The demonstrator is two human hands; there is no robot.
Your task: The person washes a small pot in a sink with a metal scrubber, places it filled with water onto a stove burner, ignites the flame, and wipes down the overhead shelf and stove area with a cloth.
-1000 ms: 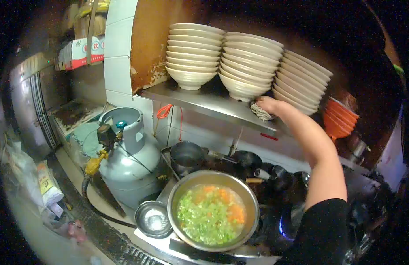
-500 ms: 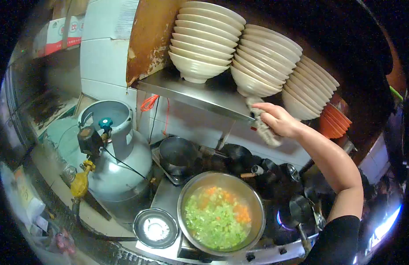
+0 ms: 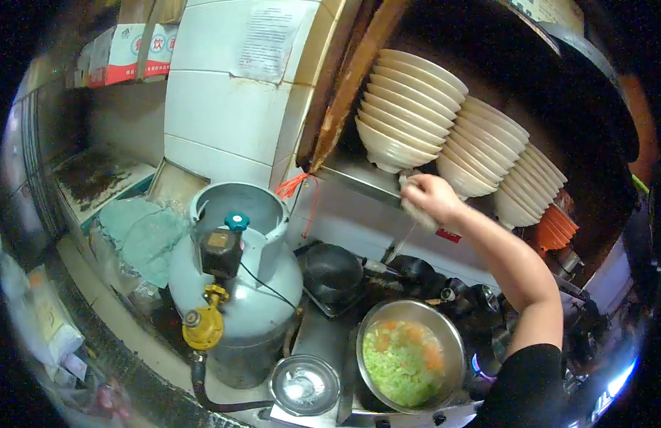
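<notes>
My right hand is closed around a light, crumpled cloth at the front edge of the metal shelf. Just above the hand, the left stack of cream bowls and the middle stack stand on the shelf. A third bowl stack leans farther right, beside orange bowls. Nothing of my left hand shows.
Below the shelf, a steel basin holds chopped green and orange vegetables in liquid. Left of it are a metal bowl, a black pan and a gas cylinder. A blue flame burns at the right.
The view has swung left, and the shelf and bowls now appear farther right. My right hand, still gripping the cloth, has moved left along the shelf edge to beside the left stack.
</notes>
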